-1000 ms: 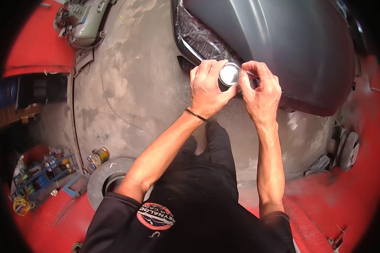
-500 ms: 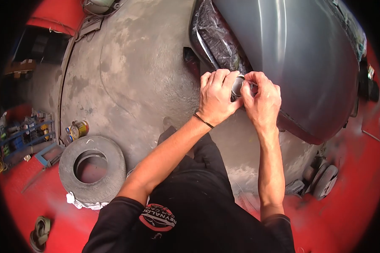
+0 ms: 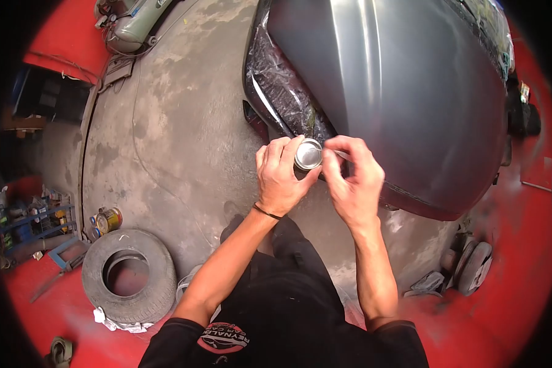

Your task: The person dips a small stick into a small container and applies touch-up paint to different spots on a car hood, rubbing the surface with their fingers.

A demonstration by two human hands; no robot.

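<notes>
Left hand (image 3: pixel 283 170) curls around a small round metal can (image 3: pixel 308 154), its fingers closed on the side. Right hand (image 3: pixel 354 178) pinches thumb and forefinger together at the can's rim; what they grip is too small to tell. The can sits beside the dark car panel (image 3: pixel 405 92).

Tyre (image 3: pixel 150 245) laid at left on the floor (image 3: pixel 184 116); cans (image 3: pixel 108 220) placed just beyond it (compressor (image 3: pixel 135 30) sited farther ahead). Car (image 3: pixel 411 110) parked ahead, toward the right; tin (image 3: pixel 308 154) held in left hand (image 3: pixel 281 175), before it.
</notes>
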